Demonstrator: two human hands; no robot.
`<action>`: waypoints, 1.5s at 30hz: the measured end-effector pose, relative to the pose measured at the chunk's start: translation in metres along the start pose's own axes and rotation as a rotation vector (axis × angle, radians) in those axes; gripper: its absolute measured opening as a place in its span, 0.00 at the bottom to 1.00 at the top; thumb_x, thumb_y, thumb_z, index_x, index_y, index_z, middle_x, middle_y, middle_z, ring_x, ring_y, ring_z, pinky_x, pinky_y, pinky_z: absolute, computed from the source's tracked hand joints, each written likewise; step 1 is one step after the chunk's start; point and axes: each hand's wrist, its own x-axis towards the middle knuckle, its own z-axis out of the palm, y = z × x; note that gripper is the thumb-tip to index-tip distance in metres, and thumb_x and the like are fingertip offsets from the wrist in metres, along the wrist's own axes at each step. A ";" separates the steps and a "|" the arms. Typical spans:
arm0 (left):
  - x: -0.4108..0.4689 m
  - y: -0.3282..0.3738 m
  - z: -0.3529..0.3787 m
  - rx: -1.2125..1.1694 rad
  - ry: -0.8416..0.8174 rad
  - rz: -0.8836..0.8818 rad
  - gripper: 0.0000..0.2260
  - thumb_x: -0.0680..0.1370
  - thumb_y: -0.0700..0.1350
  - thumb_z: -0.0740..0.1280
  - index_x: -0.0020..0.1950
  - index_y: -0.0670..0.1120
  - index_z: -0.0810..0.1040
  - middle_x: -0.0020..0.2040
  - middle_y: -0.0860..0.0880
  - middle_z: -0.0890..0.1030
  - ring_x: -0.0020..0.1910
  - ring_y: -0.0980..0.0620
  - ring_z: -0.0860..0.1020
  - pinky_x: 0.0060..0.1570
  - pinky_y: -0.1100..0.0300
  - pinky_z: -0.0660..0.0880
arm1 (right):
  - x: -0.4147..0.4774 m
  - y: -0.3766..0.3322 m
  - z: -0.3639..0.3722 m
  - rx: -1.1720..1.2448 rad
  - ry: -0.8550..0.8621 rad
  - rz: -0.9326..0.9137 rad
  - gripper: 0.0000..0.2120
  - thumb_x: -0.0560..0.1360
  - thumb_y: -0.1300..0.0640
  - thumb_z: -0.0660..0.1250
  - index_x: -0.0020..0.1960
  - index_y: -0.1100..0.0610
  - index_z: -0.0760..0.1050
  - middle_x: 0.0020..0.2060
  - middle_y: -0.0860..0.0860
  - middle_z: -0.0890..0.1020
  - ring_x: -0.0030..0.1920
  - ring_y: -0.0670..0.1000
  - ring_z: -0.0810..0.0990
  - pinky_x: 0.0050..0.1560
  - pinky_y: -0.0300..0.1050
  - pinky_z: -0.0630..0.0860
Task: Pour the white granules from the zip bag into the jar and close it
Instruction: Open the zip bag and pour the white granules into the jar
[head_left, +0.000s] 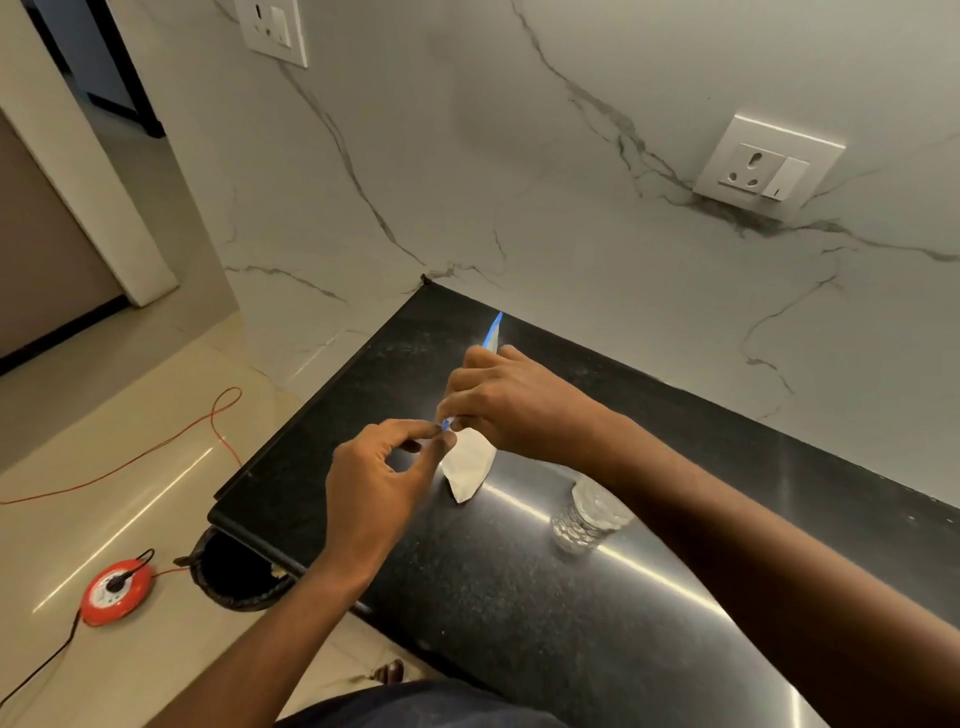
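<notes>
A clear zip bag (469, 464) with a blue zip strip stands on the black counter (519, 597), its lower part full of white granules. My right hand (511, 402) grips the bag's top edge, and the blue strip sticks out beyond its fingers toward the wall. My left hand (376, 478) pinches the near end of the zip with thumb and forefinger. A small clear glass jar (589, 514) stands on the counter to the right of the bag, partly hidden by my right forearm. I cannot see a lid.
A marble wall with a socket (769, 166) rises behind the counter. Left of the counter's edge, on the tiled floor, are a black bin (234, 577), a red cable reel (117, 592) and an orange cord (156, 447).
</notes>
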 end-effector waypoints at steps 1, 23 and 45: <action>0.001 0.001 -0.001 -0.009 0.006 0.013 0.26 0.72 0.64 0.72 0.58 0.45 0.88 0.52 0.50 0.89 0.51 0.52 0.86 0.51 0.46 0.85 | 0.001 0.001 -0.002 -0.011 -0.003 0.001 0.14 0.83 0.50 0.68 0.68 0.47 0.79 0.62 0.45 0.82 0.60 0.46 0.70 0.52 0.40 0.60; 0.022 0.003 0.000 0.070 -0.010 0.123 0.23 0.76 0.63 0.69 0.58 0.46 0.88 0.51 0.50 0.89 0.47 0.53 0.85 0.51 0.42 0.84 | 0.004 0.015 -0.018 0.011 -0.092 0.041 0.14 0.85 0.48 0.62 0.67 0.47 0.80 0.61 0.45 0.82 0.59 0.45 0.69 0.56 0.42 0.67; 0.007 -0.014 0.004 0.206 0.132 0.281 0.17 0.79 0.57 0.66 0.51 0.47 0.88 0.46 0.53 0.89 0.43 0.68 0.77 0.48 0.53 0.70 | 0.001 0.113 -0.025 -0.254 -0.062 0.129 0.17 0.82 0.46 0.67 0.70 0.44 0.78 0.67 0.42 0.79 0.68 0.50 0.71 0.57 0.45 0.66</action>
